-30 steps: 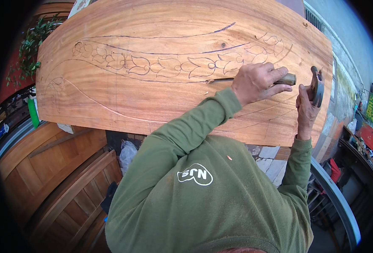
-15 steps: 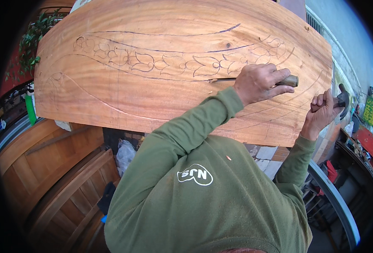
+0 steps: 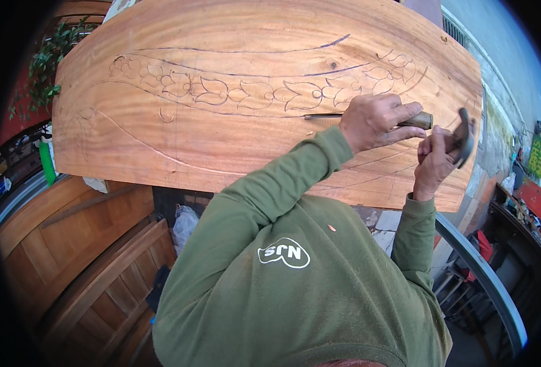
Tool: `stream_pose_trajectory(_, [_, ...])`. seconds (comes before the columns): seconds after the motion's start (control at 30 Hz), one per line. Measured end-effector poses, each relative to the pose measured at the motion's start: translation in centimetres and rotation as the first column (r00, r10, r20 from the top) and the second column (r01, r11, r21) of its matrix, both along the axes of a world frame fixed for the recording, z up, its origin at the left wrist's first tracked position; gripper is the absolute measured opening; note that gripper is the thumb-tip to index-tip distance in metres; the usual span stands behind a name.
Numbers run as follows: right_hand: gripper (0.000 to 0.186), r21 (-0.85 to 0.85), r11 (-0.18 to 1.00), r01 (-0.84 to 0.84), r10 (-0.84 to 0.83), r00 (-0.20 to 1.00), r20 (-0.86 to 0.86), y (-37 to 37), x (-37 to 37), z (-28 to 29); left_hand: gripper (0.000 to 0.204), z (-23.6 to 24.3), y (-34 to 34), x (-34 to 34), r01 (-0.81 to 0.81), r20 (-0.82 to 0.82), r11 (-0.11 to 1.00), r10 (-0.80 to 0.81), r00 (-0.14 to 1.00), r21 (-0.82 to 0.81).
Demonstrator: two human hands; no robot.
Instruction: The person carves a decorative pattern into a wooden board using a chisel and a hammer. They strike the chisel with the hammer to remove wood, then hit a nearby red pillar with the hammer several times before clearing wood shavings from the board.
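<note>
A broad wooden board (image 3: 233, 137) with a curved far edge lies before me, bearing drawn flowers and long sweeping lines. My left hand (image 3: 377, 122) is wrapped round a chisel (image 3: 323, 115). The chisel lies low over the wood, its tip pointing left on the lower curved line under the flowers. Past the hand, the handle's butt sticks out to the right. My right hand (image 3: 435, 162) grips a hammer (image 3: 465, 139) by its handle, close to the head. The dark hammer head is to the right of the chisel's butt, with a gap between them.
Panelled wooden pieces (image 3: 99, 238) stand at the lower left, beside a clear plastic bag (image 3: 185, 226). A leafy plant (image 3: 49, 61) borders the board's far left. On the right are a pale wall (image 3: 496, 61), a metal rail (image 3: 481, 275) and a cluttered dark bench (image 3: 521, 226).
My right hand has swung the hammer left, closer to the chisel's butt. The left hand and chisel hold nearly the same place. A small curled shape now shows at the board's left.
</note>
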State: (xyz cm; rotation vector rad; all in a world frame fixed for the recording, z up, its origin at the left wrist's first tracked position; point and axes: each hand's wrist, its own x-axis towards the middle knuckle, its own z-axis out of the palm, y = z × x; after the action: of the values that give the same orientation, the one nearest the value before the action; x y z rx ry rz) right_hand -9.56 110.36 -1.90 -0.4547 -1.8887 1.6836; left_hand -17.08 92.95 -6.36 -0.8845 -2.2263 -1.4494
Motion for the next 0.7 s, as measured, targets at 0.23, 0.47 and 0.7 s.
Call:
stream_pose_trajectory(0.23, [0.07, -0.042, 0.999, -0.034, 0.038, 0.995, 0.097, 3.2, -0.1, 2.2, 0.049, 0.0, -0.6, 0.1, 0.0, 0.043, 1.0, 0.0, 0.999, 0.002])
stream_pose_trajectory(0.47, [0.064, 0.356, 0.907, -0.224, 0.165, 0.968, 0.19, -0.2, 1.7, -1.6, 0.05, -0.4, -0.7, 0.3, 0.032, 0.007, 0.999, -0.032, 0.999, -0.03])
stream_pose_trajectory(0.7, [0.045, -0.21, 0.971, 0.113, -0.143, 0.981, -0.132, 4.3, -0.2, 2.7, 0.051, -0.1, -1.0, 0.4, 0.047, 0.062, 0.998, -0.044, 0.997, -0.038])
